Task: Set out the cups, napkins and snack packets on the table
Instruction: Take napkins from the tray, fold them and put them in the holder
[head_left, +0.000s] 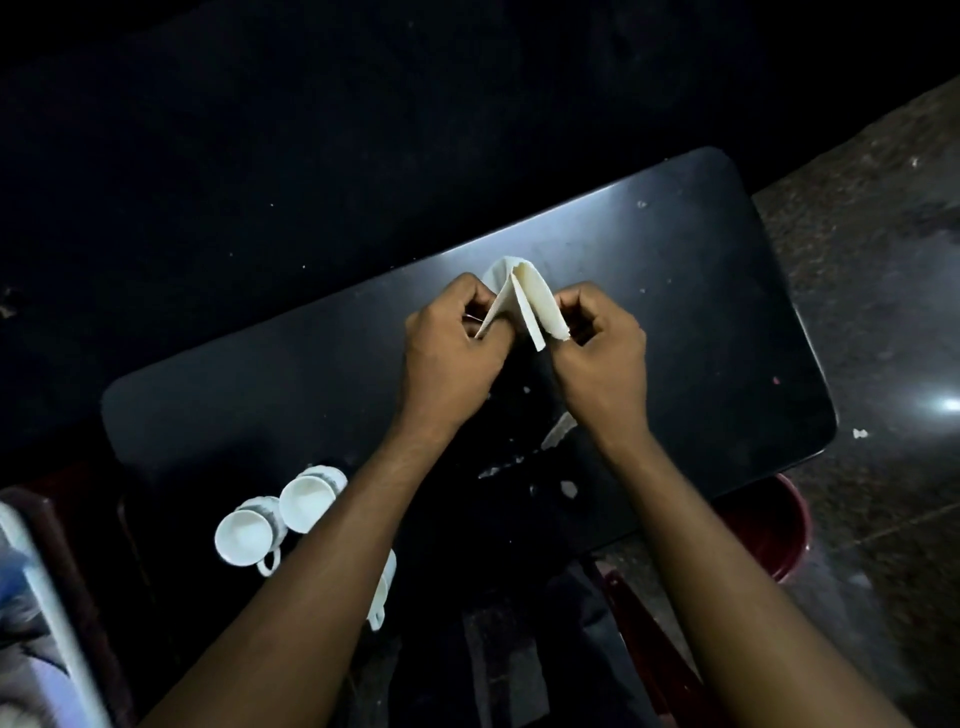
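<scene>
1. Forearms first, yours, reaching out from the bottom of the view and meeting over the middle of the dark table (701, 291).
2. Under your left forearm, on the near left part of the table, sit the white cups: one cup (244, 535) with its handle toward you, a second cup (307, 501) touching it just beyond, and a third cup (383, 587) mostly hidden beneath the arm.
3. Now the key relation: the white napkin (524, 296) is up between both hands, off the tabletop, folded into a tent with its ridge pointing away from you and its loose ends hanging toward you.
4. Your left hand (452, 345) pinches the left flap, fingers curled tight on the paper.
5. Your right hand (602, 348) pinches the right flap the same way, closed narrow on the edge. Neither hand is nearer; the napkin hangs evenly between them.
6. My read: you're shaping or parting the napkin before laying it down, and bare table lies directly below.
7. No snack packets that I can make out.
</scene>
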